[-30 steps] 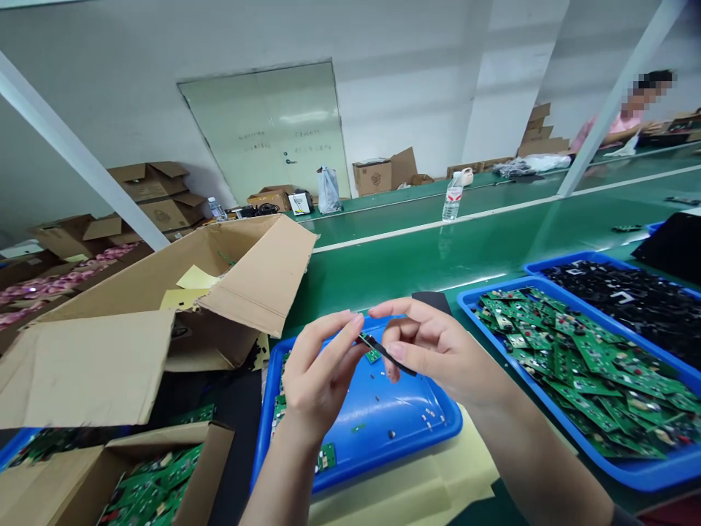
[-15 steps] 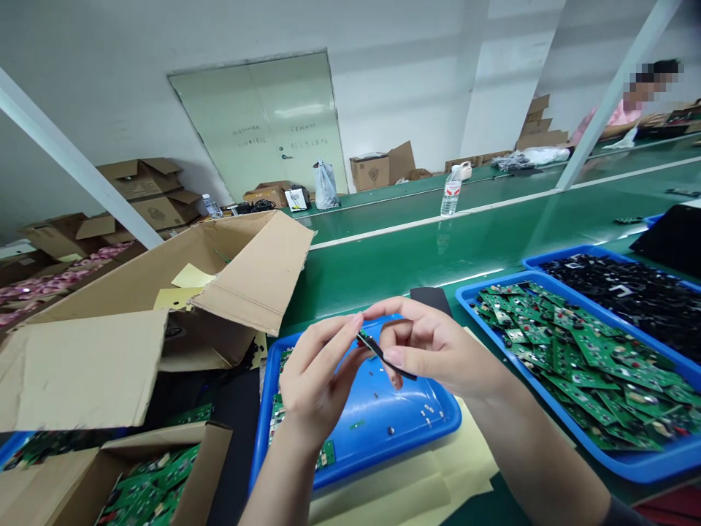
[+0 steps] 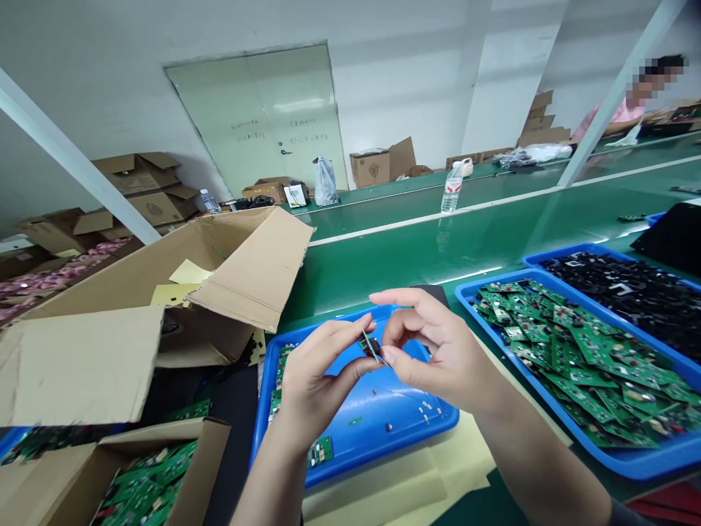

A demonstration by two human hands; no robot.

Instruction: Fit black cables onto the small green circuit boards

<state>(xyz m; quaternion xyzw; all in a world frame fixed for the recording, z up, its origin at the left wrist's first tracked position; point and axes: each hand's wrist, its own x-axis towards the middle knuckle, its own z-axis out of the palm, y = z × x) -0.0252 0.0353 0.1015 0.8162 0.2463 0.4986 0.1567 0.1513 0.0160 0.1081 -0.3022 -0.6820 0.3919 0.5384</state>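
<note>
My left hand [image 3: 320, 372] pinches a small green circuit board [image 3: 370, 347] between thumb and fingers, seen almost edge-on. A small black part [image 3: 374, 345] sits against the board's right side. My right hand [image 3: 432, 343] has its thumb and a bent finger closed at that black part, while its forefinger stretches out above. Fingers partly hide how the part and board meet. Both hands are above a blue tray [image 3: 350, 475], which holds circuit boards along its left side and scattered small bits.
At right stand a blue tray [image 3: 605, 456] heaped with green boards and another tray [image 3: 539, 256] of black parts. Cardboard boxes [image 3: 263, 270] crowd the left, one [image 3: 216, 460] holding boards. A water bottle [image 3: 452, 188] stands farther back. A person in pink [image 3: 594, 120] sits far right.
The board has turned to nearly edge-on in my left hand. The long black strip along it now shows only as a short part. My right forefinger has lifted off my left fingertips.
</note>
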